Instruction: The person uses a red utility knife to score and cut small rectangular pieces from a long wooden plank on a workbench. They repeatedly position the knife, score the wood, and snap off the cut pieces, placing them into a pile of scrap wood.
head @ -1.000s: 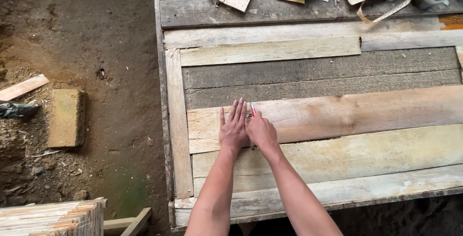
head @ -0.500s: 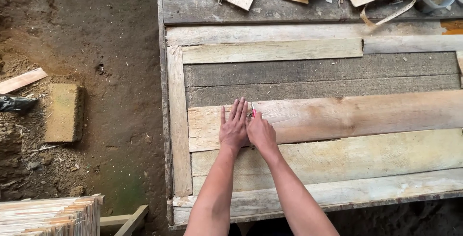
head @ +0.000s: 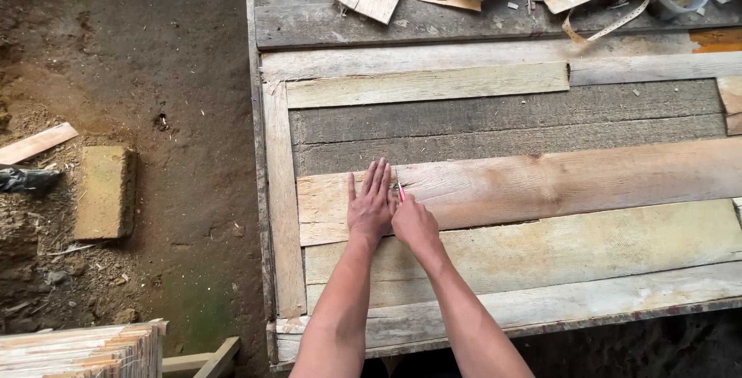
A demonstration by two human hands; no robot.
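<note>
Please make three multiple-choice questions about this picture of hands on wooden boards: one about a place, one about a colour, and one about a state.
1. Where does the left hand rest?
A. on the dirt floor
B. flat on the pale plank
C. on the grey cup

2. What colour is the small tool in the right hand?
A. red-pink
B. blue
C. green

3. How is the left hand held?
A. closed in a fist
B. gripping a hammer
C. open, with fingers stretched flat

Answers:
1 B, its palm lies on the light board in the middle of the workbench.
2 A, a thin reddish tip shows above the closed right hand, next to the left hand's fingers.
3 C, all the fingers lie spread on the wood.
</note>
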